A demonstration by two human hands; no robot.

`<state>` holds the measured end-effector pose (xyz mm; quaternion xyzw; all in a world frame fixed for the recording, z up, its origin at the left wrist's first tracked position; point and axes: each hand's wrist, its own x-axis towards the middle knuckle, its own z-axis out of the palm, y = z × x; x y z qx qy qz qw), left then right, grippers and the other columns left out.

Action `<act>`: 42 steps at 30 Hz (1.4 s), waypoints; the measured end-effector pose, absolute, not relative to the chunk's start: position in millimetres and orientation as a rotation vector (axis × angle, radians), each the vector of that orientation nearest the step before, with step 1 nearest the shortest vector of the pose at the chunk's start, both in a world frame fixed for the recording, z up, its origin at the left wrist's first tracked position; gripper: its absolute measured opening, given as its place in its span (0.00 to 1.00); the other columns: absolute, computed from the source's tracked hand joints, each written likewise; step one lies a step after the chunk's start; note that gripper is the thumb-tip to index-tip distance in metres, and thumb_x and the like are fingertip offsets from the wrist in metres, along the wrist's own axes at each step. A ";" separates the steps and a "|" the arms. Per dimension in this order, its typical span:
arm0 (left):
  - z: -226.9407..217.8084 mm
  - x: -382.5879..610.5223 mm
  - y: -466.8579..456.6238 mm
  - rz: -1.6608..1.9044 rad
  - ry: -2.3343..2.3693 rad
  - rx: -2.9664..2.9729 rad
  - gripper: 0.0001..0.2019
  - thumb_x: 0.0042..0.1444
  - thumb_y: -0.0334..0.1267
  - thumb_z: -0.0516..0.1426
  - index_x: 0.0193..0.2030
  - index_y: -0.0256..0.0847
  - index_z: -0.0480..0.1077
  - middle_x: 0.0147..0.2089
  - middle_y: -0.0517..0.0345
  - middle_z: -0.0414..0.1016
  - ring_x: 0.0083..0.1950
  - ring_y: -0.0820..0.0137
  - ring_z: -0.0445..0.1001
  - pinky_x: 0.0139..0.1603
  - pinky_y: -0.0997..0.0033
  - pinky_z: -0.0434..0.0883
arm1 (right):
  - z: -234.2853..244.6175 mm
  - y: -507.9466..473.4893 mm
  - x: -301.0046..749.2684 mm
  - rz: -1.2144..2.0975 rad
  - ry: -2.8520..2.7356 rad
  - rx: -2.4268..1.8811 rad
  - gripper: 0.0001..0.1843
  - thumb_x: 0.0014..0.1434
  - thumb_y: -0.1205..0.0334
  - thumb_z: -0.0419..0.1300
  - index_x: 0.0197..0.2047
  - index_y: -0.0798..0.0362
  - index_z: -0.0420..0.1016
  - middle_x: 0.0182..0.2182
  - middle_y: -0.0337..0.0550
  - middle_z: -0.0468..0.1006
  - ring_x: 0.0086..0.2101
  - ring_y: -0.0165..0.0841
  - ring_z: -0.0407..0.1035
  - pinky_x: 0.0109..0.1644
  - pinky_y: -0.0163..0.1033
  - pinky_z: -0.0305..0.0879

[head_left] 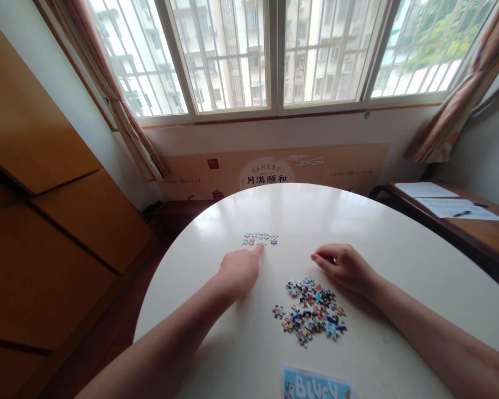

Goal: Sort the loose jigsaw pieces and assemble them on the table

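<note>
A short row of joined puzzle pieces (261,239) lies on the white round table (390,266). My left hand (240,269) points with its index finger stretched out, the tip touching the near edge of that row; the other fingers are curled under. My right hand (343,265) rests on the table to the right, fingers curled inward, and I cannot see whether a piece sits inside them. A heap of loose coloured puzzle pieces (311,310) lies just in front of the right hand.
A blue picture card (317,385) lies at the table's near edge. A wooden side table (477,230) with papers and a pen (462,213) stands at right. Wooden cabinets (45,221) line the left. Barred windows (274,52) and curtains are beyond.
</note>
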<state>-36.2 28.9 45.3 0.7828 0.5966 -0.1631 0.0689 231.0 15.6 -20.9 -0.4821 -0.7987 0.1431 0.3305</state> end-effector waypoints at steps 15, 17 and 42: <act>42.4 -40.6 31.4 -0.456 1.800 2.360 0.34 0.62 0.30 0.45 0.75 0.45 0.47 0.62 0.43 0.72 0.56 0.56 0.75 0.52 0.64 0.70 | -20.7 16.1 230.5 0.371 -2.097 -1.272 0.17 0.66 0.55 0.55 0.30 0.52 0.77 0.24 0.41 0.76 0.26 0.33 0.68 0.34 0.38 0.62; 42.4 -40.9 31.8 -0.447 1.794 2.355 0.34 0.62 0.30 0.45 0.75 0.44 0.47 0.62 0.43 0.72 0.57 0.56 0.75 0.52 0.63 0.70 | -20.5 15.9 230.9 0.372 -2.096 -1.275 0.17 0.66 0.55 0.55 0.30 0.52 0.77 0.24 0.41 0.76 0.26 0.33 0.68 0.34 0.38 0.62; 41.5 -39.0 29.3 -0.463 1.796 2.374 0.35 0.61 0.33 0.46 0.76 0.43 0.45 0.57 0.43 0.76 0.53 0.55 0.76 0.47 0.64 0.70 | -18.8 15.6 229.8 0.372 -2.103 -1.263 0.17 0.66 0.54 0.55 0.29 0.51 0.77 0.22 0.40 0.75 0.25 0.33 0.67 0.32 0.38 0.61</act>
